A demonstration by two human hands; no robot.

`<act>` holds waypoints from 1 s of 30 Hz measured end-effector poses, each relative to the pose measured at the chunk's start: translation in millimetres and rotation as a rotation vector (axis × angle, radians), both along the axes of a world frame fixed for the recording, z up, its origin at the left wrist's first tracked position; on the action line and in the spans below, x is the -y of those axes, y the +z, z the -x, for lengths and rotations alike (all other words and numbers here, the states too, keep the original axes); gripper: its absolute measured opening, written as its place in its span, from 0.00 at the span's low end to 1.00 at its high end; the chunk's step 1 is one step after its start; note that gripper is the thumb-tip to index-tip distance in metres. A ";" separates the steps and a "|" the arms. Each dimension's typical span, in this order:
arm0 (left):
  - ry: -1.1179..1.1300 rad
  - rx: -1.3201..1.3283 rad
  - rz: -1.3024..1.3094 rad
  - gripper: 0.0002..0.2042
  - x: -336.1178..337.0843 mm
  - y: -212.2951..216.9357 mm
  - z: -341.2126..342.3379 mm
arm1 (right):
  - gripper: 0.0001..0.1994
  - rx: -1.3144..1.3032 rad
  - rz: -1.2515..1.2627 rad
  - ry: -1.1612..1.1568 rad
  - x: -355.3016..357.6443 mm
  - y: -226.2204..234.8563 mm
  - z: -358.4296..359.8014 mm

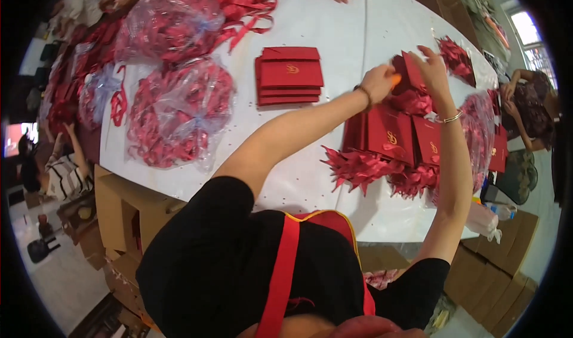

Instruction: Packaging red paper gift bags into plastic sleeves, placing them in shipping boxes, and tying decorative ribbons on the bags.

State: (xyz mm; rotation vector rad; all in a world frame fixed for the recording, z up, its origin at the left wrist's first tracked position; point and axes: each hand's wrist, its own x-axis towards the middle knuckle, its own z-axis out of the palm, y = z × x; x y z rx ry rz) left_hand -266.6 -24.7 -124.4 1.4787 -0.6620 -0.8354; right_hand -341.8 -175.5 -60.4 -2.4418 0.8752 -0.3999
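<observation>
Left hand [378,82]: closed round orange tool; right hand [431,69]: fingers pinching red envelope [412,66] above envelope pile [391,135], white counter [334,21]

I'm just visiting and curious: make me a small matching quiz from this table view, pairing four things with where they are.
Things:
1. left hand
2. right hand
3. stack of red envelopes
4. clear bags of red ribbon

Places:
A. far left of the white table
B. lying alone mid-table, untouched
C. gripping something orange
D. fingers on a red envelope

Pairs: 1-C, 2-D, 3-B, 4-A
</observation>
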 end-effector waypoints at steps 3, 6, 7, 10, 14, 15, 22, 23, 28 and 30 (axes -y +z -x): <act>0.264 0.393 0.204 0.10 -83.5 -1.3 -21.9 | 0.29 0.064 -0.284 0.108 -58.3 -7.4 -40.6; 0.743 0.757 0.019 0.15 -154.6 -3.8 -77.2 | 0.38 -0.125 -0.516 0.008 -120.4 -40.5 -76.5; 0.857 0.607 -0.132 0.23 -171.0 -17.9 -89.4 | 0.40 -0.141 -0.526 -0.038 -139.2 -56.2 -87.5; 0.757 0.234 -0.569 0.40 -206.1 -58.5 -121.6 | 0.37 -0.048 -0.914 0.051 -190.8 -97.9 -100.1; 0.592 -0.230 -0.405 0.42 -209.2 -121.5 -146.5 | 0.38 -0.064 -0.560 -0.095 -204.7 -162.4 -111.8; 0.577 -0.310 -0.391 0.41 -211.3 -124.9 -153.2 | 0.36 0.009 -0.698 -0.071 -210.3 -159.0 -112.3; 0.303 -0.733 -0.109 0.20 -247.1 -104.1 -156.7 | 0.29 0.151 -1.319 -0.163 -244.7 -132.7 -83.6; 0.276 -0.719 -0.080 0.19 -256.8 -103.5 -157.2 | 0.28 0.127 -1.279 -0.178 -257.2 -120.0 -83.8; 0.176 -0.683 0.108 0.16 -274.3 -63.5 -129.5 | 0.21 0.489 -1.623 -0.088 -284.1 -109.3 -53.8; 0.075 -0.551 0.173 0.19 -282.2 -63.3 -128.3 | 0.19 0.603 -1.597 -0.119 -301.6 -101.7 -43.7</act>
